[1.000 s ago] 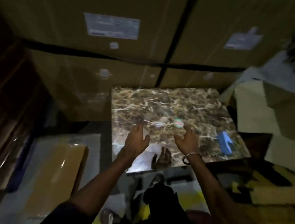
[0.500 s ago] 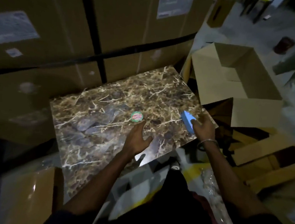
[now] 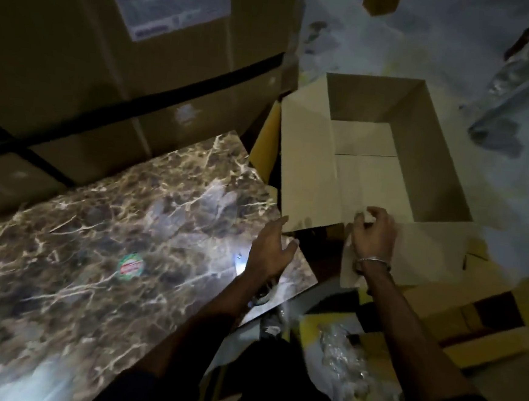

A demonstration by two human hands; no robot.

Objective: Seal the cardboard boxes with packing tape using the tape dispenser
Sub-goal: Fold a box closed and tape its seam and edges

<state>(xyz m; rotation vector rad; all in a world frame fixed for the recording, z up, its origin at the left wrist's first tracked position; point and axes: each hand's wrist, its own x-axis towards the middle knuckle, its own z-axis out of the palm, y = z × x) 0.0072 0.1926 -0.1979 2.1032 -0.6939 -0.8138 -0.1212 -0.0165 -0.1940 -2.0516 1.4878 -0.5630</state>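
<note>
Open cardboard box (image 3: pixel 386 165) at 1 o'clock of the view, flaps up, inner bottom flaps visible, interior bare. Near flap (image 3: pixel 426 254) folded outward toward the camera, lying flat at 3 o'clock of the frame centre.

Right hand (image 3: pixel 372 237) at the near edge of the box, fingers curled over the rim where the near flap meets the box wall; gripping cardboard there. Metal bangle (image 3: pixel 374 262) on the right wrist. Blue tape dispenser not discernible in this hand; lighting dim, cannot tell whether anything else held.

Left hand (image 3: pixel 270 251) over the far-right corner of the marble-patterned slab (image 3: pixel 94 250), fingers extended and loosely spread, tips reaching toward the box's left flap (image 3: pixel 303 171), close to its lower corner. Contact with flap or slab not determinable.

Slab lying flat from 6 to 10 o'clock, glossy, with strong glare. Round green-and-red sticker (image 3: pixel 130 263) on slab at 9 o'clock of the left hand, well apart from it.

Large stacked cartons (image 3: pixel 78 59) at 11 o'clock, bound with black strapping (image 3: pixel 202 84), white label (image 3: pixel 171 1) on the upper carton. Crumpled clear plastic wrap (image 3: pixel 349 359) at 5 o'clock, beside the right forearm. Flattened yellow and brown cardboard (image 3: pixel 484 328) at 4 o'clock.
</note>
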